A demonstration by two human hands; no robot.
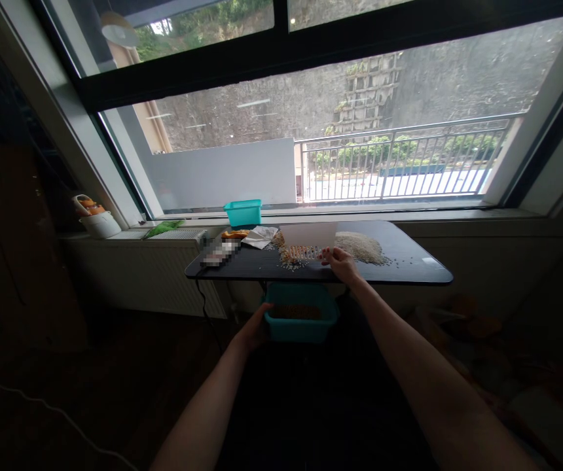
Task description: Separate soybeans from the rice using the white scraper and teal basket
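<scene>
Pinching a thin, white, rectangular card (pixel 309 237) at its lower right corner, a person's bare right hand (pixel 340 263) is above the middle of a black table (pixel 412 265) with rounded corners. The card lies to the left of the right hand and slightly beyond it, its long axis running side to side, roughly along the table's near edge. The right hand is the nearer of the two. The left hand (pixel 256 327) is lower, below the table's near edge, gripping the left rim of a teal, rectangular plastic tub (pixel 301 332); shadow hides most of its fingers. The tub is also longest from side to side, and its rim sits lower than the tabletop, nearest to the person.

The card's upper part is plain; its lower part shows a row of small coloured marks, too small to make out. A loose heap of mixed brown and pale grains (pixel 289 263) spreads by its lower left, mid-table. A larger mound of whitish grains (pixel 360 248) covers the table right of centre. Brown, grainy contents (pixel 296 313) fill part of the tub.
</scene>
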